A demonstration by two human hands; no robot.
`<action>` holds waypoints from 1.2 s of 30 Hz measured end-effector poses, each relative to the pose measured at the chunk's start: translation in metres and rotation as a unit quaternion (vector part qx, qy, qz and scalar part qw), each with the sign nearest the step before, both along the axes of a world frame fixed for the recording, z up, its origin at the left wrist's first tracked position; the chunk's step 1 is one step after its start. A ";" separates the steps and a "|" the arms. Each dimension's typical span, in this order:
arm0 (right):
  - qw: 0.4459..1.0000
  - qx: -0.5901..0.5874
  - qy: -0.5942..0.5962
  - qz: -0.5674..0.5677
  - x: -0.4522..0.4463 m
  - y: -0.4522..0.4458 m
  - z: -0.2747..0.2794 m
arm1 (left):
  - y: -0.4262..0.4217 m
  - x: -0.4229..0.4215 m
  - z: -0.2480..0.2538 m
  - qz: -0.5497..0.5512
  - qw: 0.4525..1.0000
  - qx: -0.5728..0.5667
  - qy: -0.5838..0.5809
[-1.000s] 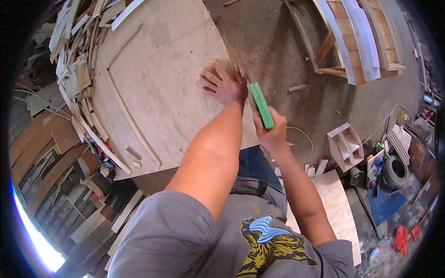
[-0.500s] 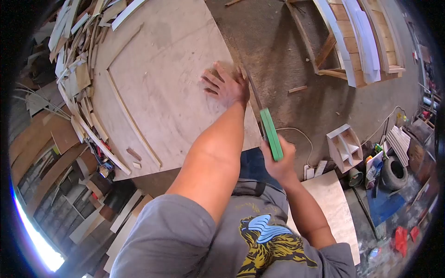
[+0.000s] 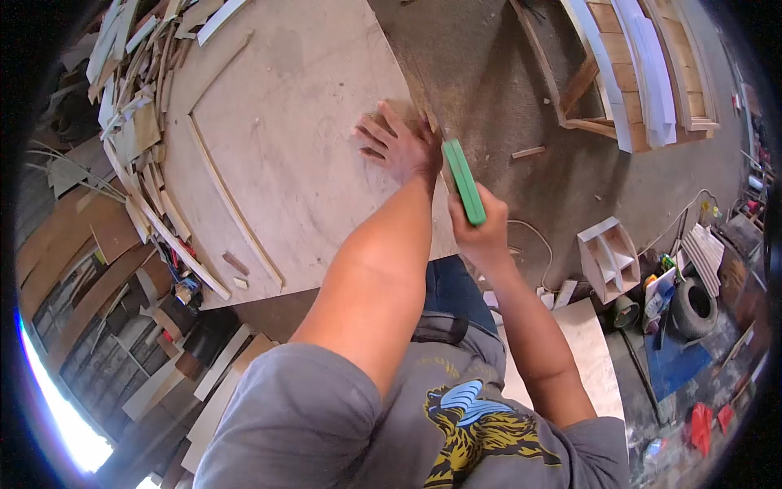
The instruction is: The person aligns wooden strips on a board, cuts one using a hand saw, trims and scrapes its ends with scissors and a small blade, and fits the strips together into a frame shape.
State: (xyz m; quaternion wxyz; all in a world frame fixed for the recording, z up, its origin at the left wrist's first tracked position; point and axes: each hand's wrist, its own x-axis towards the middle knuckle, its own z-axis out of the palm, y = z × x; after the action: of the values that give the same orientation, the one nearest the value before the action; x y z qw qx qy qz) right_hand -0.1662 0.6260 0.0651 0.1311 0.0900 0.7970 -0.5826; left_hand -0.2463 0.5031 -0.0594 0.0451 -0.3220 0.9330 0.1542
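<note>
My left hand (image 3: 401,149) lies on a large pale plywood sheet (image 3: 293,114), close to its right edge. Its fingers are spread, and the thumb side rests by the edge. In my right hand (image 3: 484,232) is a handsaw (image 3: 463,181), gripped by its green handle. The saw points away from me along the sheet's right edge, just beside my left hand. Most of the thin blade is hard to make out against the floor and edge. A narrow wood strip (image 3: 232,200) lies on the left part of the sheet.
A heap of wood offcuts (image 3: 142,130) borders the sheet on the left. At the upper right stands a wooden frame piece (image 3: 631,81). A small divided box (image 3: 609,259), a tire (image 3: 694,307) and a cord (image 3: 538,236) are on the floor at right.
My right hand has pushed the handsaw forward, away from my body, so its handle is now beside my left wrist. The left hand keeps its place on the sheet.
</note>
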 end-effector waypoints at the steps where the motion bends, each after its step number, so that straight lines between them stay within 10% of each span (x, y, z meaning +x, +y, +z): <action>1: 1.000 0.003 0.009 0.002 0.000 0.000 0.004 | 0.000 -0.001 0.007 0.003 1.000 0.006 -0.009; 36: 1.000 -0.009 0.014 0.025 0.047 0.022 0.054 | 0.000 -0.001 0.011 0.000 1.000 0.007 -0.017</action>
State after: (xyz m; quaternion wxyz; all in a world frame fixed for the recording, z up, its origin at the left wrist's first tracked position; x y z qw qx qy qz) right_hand -0.1188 0.6482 0.1189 0.1357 0.0605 0.7953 -0.5877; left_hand -0.2477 0.5027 -0.0488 0.0633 -0.3243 0.9310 0.1553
